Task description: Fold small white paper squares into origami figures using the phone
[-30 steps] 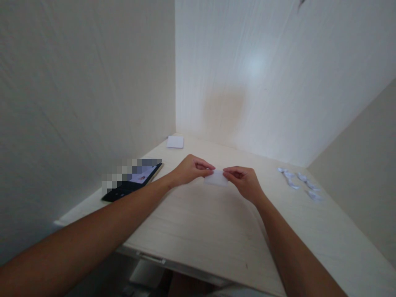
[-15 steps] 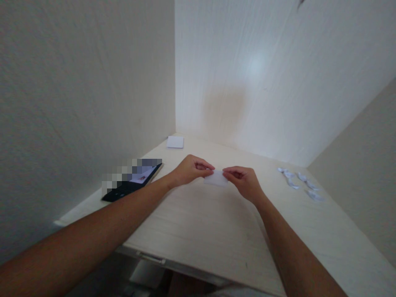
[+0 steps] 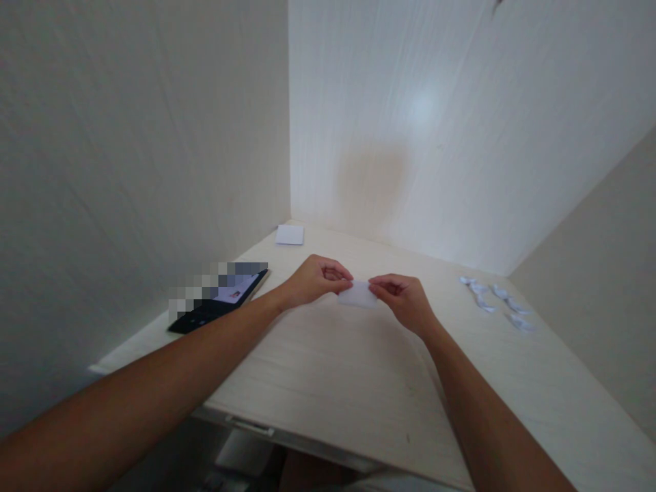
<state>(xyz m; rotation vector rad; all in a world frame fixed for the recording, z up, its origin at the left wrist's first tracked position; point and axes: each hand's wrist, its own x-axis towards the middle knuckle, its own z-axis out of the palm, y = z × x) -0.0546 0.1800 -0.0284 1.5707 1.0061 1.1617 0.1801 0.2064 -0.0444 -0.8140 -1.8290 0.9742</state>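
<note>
A small white paper slip [image 3: 357, 295] lies on the pale wooden desk [image 3: 333, 383] between my two hands. My left hand [image 3: 313, 279] pinches its left edge with fingers curled together. My right hand [image 3: 400, 299] pinches the right edge the same way. Both forearms reach in from the bottom of the view.
A dark phone [image 3: 220, 304] with a lit screen lies at the left, near the wall. A white paper pad [image 3: 290, 235] sits in the far corner. Several small folded white paper pieces [image 3: 495, 301] are spread at the right. Walls close in on three sides.
</note>
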